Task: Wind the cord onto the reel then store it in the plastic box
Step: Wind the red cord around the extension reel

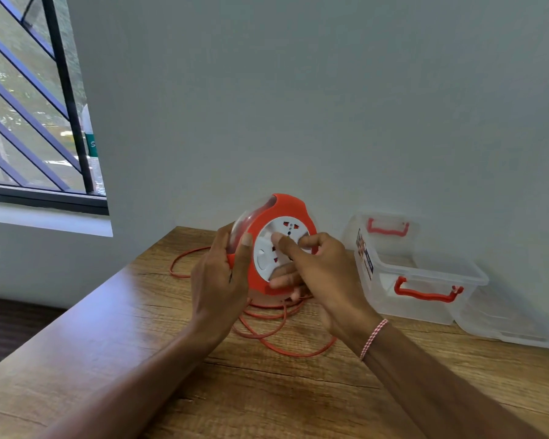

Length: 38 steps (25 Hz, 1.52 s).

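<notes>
An orange cord reel (286, 205) with a white socket face and a clear rear housing is held upright above the wooden table (114, 337). My left hand (219, 280) grips its left edge, thumb on the orange rim. My right hand (317, 270) lies on the white socket face, fingers curled against it. The orange cord (267, 335) trails from under the reel in loose loops on the table, with one loop (179, 264) reaching out to the left. A clear plastic box (425, 296) with red handles stands open to the right.
The box's clear lid (501, 324) lies flat just right of the box. A grey wall (298, 106) rises right behind the table. A barred window (29, 106) is at the upper left. The table's left edge drops off to a dark floor (10, 324).
</notes>
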Each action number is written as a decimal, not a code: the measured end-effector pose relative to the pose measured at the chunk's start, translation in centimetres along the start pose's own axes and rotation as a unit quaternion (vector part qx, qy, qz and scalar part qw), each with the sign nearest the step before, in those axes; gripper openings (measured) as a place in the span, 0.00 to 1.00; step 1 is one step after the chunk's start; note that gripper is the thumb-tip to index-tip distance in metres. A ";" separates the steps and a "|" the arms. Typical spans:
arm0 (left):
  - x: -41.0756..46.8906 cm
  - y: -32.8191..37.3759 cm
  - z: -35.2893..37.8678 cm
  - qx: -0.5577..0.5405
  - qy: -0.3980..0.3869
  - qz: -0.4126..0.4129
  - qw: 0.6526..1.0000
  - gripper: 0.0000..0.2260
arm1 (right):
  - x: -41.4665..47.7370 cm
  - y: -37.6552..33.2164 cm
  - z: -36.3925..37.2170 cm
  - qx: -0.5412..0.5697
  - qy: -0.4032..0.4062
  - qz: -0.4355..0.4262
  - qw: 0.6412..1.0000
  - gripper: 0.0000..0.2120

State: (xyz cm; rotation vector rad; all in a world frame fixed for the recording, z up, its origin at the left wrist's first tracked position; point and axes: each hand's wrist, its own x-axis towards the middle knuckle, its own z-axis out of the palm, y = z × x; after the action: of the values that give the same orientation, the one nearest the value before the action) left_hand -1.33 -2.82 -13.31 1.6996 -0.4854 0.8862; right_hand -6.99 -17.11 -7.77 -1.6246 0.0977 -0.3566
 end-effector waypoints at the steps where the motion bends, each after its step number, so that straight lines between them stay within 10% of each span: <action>1: 0.1 -0.3 0.0 -0.010 0.002 -0.018 1.000 0.18 | -0.1 -0.3 -0.2 -0.007 -0.017 -0.003 1.000 0.22; 3: 0.4 -0.7 0.0 -0.034 0.003 -0.054 0.998 0.12 | 0.5 -1.0 -1.3 -0.230 0.007 -0.160 0.960 0.18; 7: 0.8 -0.5 -0.2 -0.058 0.005 -0.072 0.996 0.11 | 1.6 -2.4 -3.6 -0.603 0.034 -0.479 0.638 0.24; 11: 0.4 -0.1 -0.2 -0.047 -0.018 -0.068 0.996 0.11 | 1.3 -1.1 -2.9 -0.662 0.012 -0.492 0.565 0.32; 15: 0.1 0.0 0.0 -0.028 -0.030 -0.063 0.997 0.20 | 1.1 -0.8 -2.6 -0.642 0.027 -0.486 0.592 0.31; 22: -0.1 0.0 -0.1 -0.015 -0.027 -0.052 0.998 0.21 | 0.8 0.0 -1.6 -0.529 0.052 -0.397 0.748 0.31; 38: 0.1 0.3 0.3 -0.030 0.014 -0.037 0.999 0.23 | 0.8 -0.8 -1.6 -0.382 0.059 -0.353 0.852 0.30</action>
State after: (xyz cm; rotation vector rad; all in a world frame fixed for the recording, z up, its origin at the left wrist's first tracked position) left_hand -1.35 -3.15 -13.07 1.6383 -0.4249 0.8330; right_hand -6.80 -18.80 -6.79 -2.4024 -0.3216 -1.0922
